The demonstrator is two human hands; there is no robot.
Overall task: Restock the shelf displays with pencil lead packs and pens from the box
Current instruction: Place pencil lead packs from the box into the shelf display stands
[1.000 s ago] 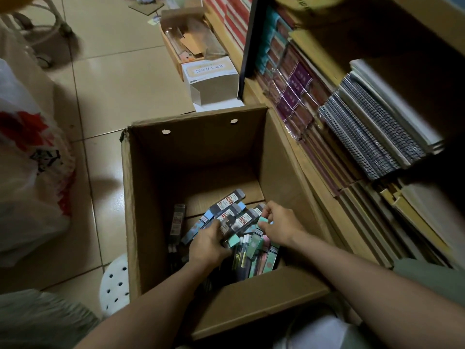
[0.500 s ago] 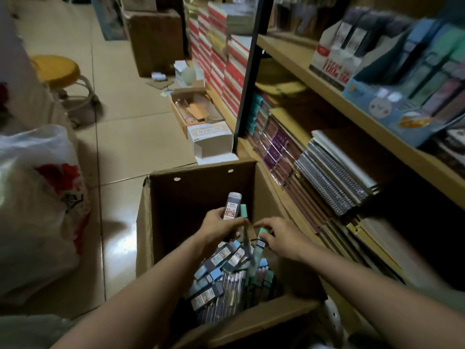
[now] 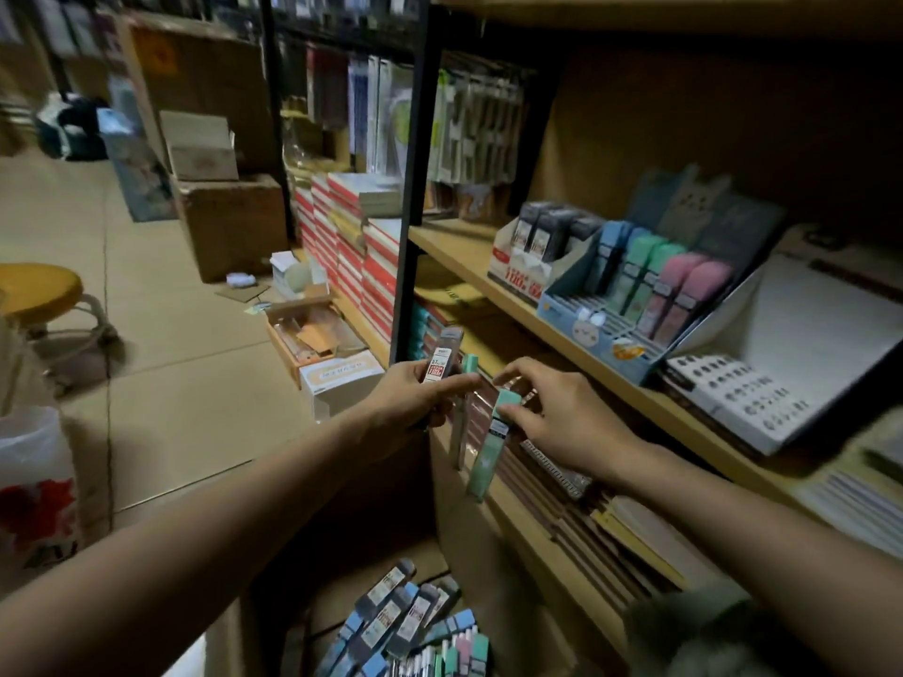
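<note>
Both hands now raised from box [image 3: 391, 569]: left hand [image 3: 415, 398] gripping upright lead pack [image 3: 442, 356], right hand [image 3: 552, 417] pinching (down-hanging) green pen [image 3: 483, 456].

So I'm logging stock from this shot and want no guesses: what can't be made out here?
- Head view: print on the lead pack in the left hand is too small and blurred to read.
- The green pen pack under the right hand: its top is hidden by fingers.
- Box contents: cut off by the bottom edge, so no count.
- Blue display on the shelf: labels blurred.
</note>
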